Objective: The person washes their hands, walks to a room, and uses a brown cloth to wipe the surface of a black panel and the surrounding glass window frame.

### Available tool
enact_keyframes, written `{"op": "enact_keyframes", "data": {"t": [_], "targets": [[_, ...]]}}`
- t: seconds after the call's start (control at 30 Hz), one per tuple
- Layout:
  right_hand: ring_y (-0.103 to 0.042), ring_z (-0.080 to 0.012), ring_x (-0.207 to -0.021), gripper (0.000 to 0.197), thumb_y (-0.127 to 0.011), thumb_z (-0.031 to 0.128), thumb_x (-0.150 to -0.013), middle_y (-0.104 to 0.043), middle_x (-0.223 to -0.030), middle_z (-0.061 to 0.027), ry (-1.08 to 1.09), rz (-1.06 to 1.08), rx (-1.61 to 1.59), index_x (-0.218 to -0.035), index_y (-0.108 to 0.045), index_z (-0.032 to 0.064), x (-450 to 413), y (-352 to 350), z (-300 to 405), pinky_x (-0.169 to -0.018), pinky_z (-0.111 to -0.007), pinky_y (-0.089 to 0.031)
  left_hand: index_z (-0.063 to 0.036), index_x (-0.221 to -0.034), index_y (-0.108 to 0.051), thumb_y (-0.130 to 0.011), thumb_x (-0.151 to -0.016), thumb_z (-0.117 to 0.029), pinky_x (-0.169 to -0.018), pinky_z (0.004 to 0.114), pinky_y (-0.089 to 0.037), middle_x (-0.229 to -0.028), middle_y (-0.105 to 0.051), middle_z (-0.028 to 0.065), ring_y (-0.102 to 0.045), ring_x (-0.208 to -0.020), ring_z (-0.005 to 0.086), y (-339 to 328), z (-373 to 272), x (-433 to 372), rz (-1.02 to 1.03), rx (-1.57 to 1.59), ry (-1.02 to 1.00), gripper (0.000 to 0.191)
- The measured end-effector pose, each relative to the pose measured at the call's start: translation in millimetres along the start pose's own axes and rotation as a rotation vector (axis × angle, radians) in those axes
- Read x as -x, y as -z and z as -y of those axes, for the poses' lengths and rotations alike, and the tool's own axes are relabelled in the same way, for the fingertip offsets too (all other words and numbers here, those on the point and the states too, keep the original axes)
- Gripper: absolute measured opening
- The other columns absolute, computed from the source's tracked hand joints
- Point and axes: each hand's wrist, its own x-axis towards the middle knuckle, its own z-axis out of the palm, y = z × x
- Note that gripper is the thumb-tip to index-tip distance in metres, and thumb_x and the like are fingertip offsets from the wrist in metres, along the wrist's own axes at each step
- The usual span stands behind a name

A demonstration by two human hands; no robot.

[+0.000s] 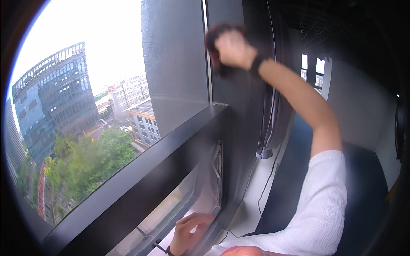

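Note:
My right hand is raised at the upper middle, blurred, with a dark band round its wrist. It is closed over a dark reddish-brown cloth, held at the dark grey panel beside the tall window's upright frame. Whether the cloth presses flat on the panel is hard to tell. Low in the picture, my left hand is curved, thumb apart from the fingers, nothing seen in it. Its fingertips are at the edge of the lower window frame; contact cannot be made out.
A thick dark crossbar spans the window below the large pane. Beneath it, the lower sash appears tilted outward on a metal stay. A gathered grey curtain hangs beside the panel. A black cable trails over the white sill.

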Motion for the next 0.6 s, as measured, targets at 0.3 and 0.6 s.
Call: {"op": "enact_keyframes", "data": {"t": [0.3, 0.6], "targets": [[-0.067, -0.0403, -0.121, 0.040, -0.061, 0.032, -0.090, -0.075, -0.120, -0.0233, -0.243, 0.012, 0.167, -0.106, -0.081, 0.0011, -123, 2, -83, -0.111, -0.049, -0.047, 0.0005, -0.108, -0.077, -0.056, -0.090, 0.019, -0.071, 0.029, -0.061, -0.103, -0.077, 0.0130, -0.076, -0.081, 0.0200, -29, 43, -32, -0.060, 0.023, -0.001, 0.033], [-0.069, -0.0357, -0.106, 0.019, -0.073, 0.017, -0.073, -0.075, -0.098, -0.0191, 0.321, 0.208, -0.147, -0.083, -0.078, 0.0029, 62, -6, 39, -0.099, -0.048, -0.052, -0.0035, -0.116, -0.076, -0.065, -0.087, 0.008, -0.078, 0.032, -0.058, -0.109, -0.077, 0.0143, -0.075, -0.088, 0.0269, -44, 84, -65, 0.105, 0.112, -0.087, 0.033]]}}
